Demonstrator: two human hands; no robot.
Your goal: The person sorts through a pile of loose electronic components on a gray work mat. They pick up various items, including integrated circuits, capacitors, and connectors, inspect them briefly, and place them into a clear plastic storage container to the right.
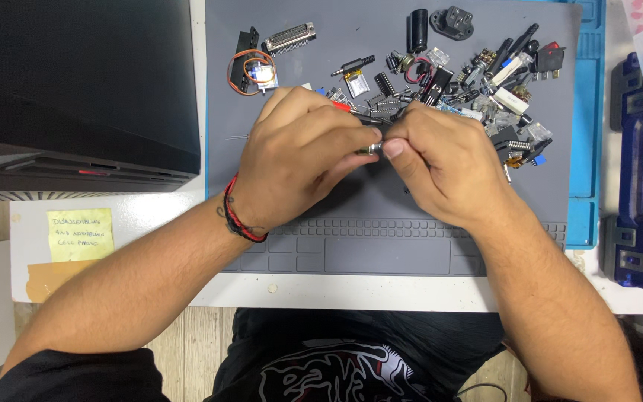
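- The left hand (299, 160) and right hand (437, 167) meet over the grey mat (351, 246), fingers of both pinched on a small metal part (372, 149), probably a connector, braced between them for steadiness.
- Wrists angle inward; the heap of parts (478, 82) lies just beyond.

Left hand (295, 160) and right hand (440, 160) pinching a small metal part (372, 149) (mostly hidden), grey mat (336, 253), scattered components (478, 74)

A white table (113, 286) carries a grey work mat (381, 253) strewn with small electronic parts (478, 82) over a blue mat (586, 149), a black box (76, 82) at the left, a yellow sticky note (80, 234) and a blue case (638, 223).
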